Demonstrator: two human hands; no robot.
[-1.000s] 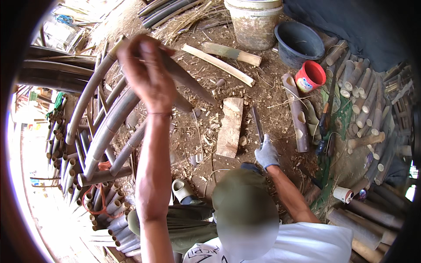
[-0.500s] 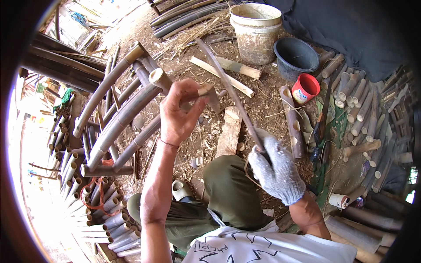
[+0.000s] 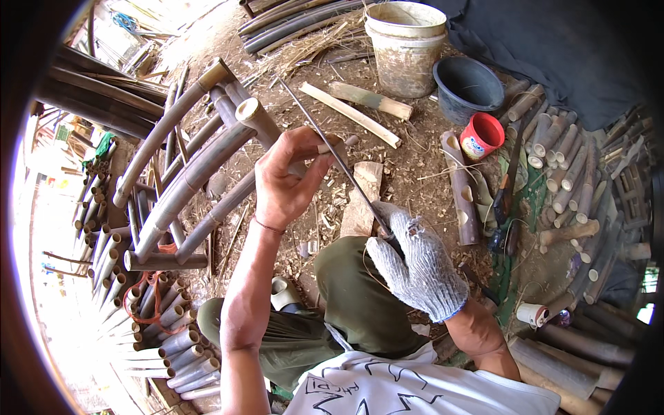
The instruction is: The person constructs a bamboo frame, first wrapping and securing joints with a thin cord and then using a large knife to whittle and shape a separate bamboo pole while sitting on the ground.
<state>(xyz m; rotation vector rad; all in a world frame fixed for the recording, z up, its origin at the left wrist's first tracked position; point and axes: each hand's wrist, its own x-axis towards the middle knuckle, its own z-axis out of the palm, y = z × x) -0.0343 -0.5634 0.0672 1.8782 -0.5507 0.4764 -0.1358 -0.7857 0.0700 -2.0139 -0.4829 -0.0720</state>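
Observation:
My left hand (image 3: 289,169), bare, pinches a small bamboo piece (image 3: 325,148) between thumb and fingers. My right hand (image 3: 420,263) wears a grey knitted glove and is closed round the lower end of a long knife (image 3: 356,181). The blade slants up and to the left, seen almost edge-on, and crosses at the bamboo piece; I cannot tell whether they touch. Left of my left hand stands a curved bamboo frame (image 3: 194,183) with a round cut end (image 3: 247,109) near my knuckles. Below the blade a flat wooden block (image 3: 363,197) lies on the ground.
Split bamboo strips (image 3: 353,114) lie ahead among shavings. Beyond stand a stained white bucket (image 3: 404,59), a dark tub (image 3: 469,84) and a red cup (image 3: 483,136). A notched bamboo tube (image 3: 460,197) lies to the right. Cut bamboo (image 3: 570,162) is stacked at right, more (image 3: 187,360) at left.
The knife has swung left and turned from showing its flat side to nearly edge-on, and now crosses the bamboo piece. My gloved right hand has shifted left; my left hand has barely moved.

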